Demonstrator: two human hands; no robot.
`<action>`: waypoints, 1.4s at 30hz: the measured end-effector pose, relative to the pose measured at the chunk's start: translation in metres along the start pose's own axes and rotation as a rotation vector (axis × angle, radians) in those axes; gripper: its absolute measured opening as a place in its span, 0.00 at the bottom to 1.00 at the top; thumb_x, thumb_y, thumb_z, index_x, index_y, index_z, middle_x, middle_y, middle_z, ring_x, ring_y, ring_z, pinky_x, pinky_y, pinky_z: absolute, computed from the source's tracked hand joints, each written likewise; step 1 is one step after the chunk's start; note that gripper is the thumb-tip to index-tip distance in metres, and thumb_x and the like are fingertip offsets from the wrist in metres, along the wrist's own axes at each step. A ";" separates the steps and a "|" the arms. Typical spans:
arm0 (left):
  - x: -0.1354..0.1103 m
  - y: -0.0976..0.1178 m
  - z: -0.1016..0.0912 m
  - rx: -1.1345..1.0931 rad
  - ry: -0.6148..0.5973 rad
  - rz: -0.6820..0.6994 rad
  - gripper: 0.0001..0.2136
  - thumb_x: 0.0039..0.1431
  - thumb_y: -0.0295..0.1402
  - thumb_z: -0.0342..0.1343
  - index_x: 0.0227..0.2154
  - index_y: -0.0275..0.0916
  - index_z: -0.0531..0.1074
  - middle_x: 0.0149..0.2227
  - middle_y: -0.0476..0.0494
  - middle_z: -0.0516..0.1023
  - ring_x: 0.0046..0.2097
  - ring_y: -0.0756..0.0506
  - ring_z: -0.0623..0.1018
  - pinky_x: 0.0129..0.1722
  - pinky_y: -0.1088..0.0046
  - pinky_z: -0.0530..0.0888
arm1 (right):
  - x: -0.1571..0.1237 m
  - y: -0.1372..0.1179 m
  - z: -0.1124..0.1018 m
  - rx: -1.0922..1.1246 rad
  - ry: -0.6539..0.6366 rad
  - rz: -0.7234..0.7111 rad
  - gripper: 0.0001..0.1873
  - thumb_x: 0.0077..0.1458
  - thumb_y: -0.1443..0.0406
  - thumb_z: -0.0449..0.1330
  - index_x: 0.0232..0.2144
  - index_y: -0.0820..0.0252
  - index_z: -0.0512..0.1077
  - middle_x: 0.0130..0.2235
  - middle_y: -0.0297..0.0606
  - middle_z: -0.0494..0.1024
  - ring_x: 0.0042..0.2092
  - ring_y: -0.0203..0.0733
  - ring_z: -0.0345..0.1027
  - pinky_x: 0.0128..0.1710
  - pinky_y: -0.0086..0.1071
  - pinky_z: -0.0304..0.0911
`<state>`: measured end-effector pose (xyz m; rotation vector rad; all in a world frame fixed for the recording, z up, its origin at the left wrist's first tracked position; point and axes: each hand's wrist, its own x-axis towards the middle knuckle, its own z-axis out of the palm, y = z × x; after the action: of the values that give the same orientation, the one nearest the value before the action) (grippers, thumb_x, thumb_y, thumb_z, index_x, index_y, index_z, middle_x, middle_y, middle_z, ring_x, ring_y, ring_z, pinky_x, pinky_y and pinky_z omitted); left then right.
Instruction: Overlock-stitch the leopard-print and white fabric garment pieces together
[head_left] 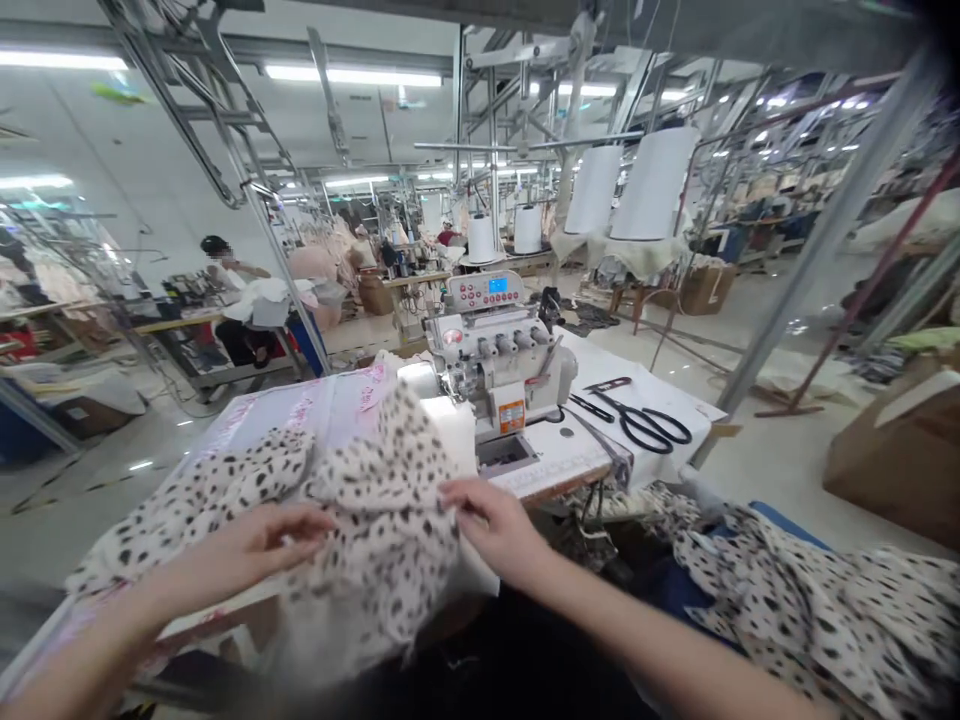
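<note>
A cream fabric with black spots (pixel 375 500) lies bunched on the white sewing table (pixel 660 400), in front of a white overlock sewing machine (pixel 499 375). My left hand (pixel 262 545) rests on the fabric with its fingers curled onto a fold. My right hand (pixel 487 520) pinches the fabric's right edge, just below the machine's base. The fabric hangs over the table's near edge toward me.
Black scissors (pixel 649 422) lie on the table right of the machine. More spotted fabric (pixel 810 600) is heaped at the lower right. Large white thread cones (pixel 652 185) hang behind. A person works at a table at the far left (pixel 225 280). A cardboard box (pixel 900 450) stands at the right.
</note>
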<state>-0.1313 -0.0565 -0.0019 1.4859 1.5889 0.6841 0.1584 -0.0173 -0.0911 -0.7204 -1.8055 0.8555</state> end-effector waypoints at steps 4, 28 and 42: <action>0.049 0.025 0.034 0.102 0.164 0.172 0.19 0.47 0.41 0.58 0.44 0.44 0.70 0.48 0.44 0.70 0.50 0.40 0.68 0.50 0.68 0.63 | -0.024 0.026 0.016 0.153 0.022 0.127 0.14 0.47 0.75 0.54 0.34 0.56 0.72 0.42 0.40 0.74 0.46 0.44 0.67 0.46 0.38 0.61; 0.108 0.051 0.040 -0.201 0.175 0.343 0.10 0.51 0.39 0.55 0.30 0.37 0.63 0.27 0.51 0.66 0.31 0.52 0.66 0.33 0.78 0.63 | 0.008 0.018 0.017 0.385 -0.108 0.324 0.07 0.50 0.62 0.55 0.31 0.59 0.68 0.28 0.33 0.70 0.30 0.37 0.62 0.30 0.28 0.58; 0.152 0.089 0.109 0.366 0.210 0.383 0.08 0.52 0.35 0.50 0.27 0.38 0.70 0.27 0.52 0.72 0.30 0.50 0.68 0.32 0.75 0.62 | 0.009 0.060 -0.017 -0.031 -0.044 0.152 0.08 0.49 0.68 0.57 0.20 0.60 0.65 0.36 0.39 0.68 0.39 0.42 0.62 0.38 0.31 0.58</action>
<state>0.0152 0.0896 -0.0133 2.0807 1.6648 0.8143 0.1767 0.0280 -0.1302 -0.8736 -1.8236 0.9520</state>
